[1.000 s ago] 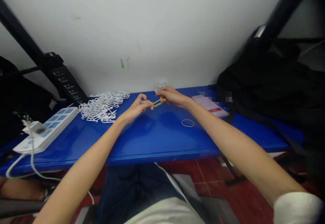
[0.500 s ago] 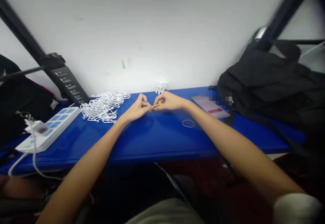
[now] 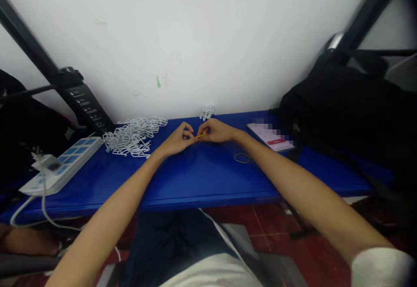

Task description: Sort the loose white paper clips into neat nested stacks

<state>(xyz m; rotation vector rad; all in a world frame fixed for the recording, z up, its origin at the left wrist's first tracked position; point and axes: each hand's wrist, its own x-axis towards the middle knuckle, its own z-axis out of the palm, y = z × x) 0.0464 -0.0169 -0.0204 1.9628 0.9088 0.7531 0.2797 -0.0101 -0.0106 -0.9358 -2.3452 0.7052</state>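
My left hand [image 3: 178, 140] and my right hand [image 3: 215, 130] meet over the middle of the blue table [image 3: 195, 178]. Between their fingertips runs a short, thin yellow rubber band [image 3: 202, 135], pinched at each end; much of it is hidden by the fingers. Just behind my right hand, a small bunch of white wire hooks [image 3: 207, 111] stands near the wall. Left of my left hand lies a tangled heap of similar white hooks [image 3: 132, 136]. A loose rubber band [image 3: 242, 153] rests on the table below my right forearm.
A phone [image 3: 272, 138] lies right of my right forearm, close to a dark bag [image 3: 342, 104]. At the left stands a white power strip [image 3: 65, 165] with a plugged-in charger and cables. A black bag [image 3: 29, 126] is at the far left; another person's arm [image 3: 29, 240] shows below it.
Both hands stay nearly in place, the yellow band still between them. The fingers of my left hand have shifted slightly. Nothing else on the table has moved.
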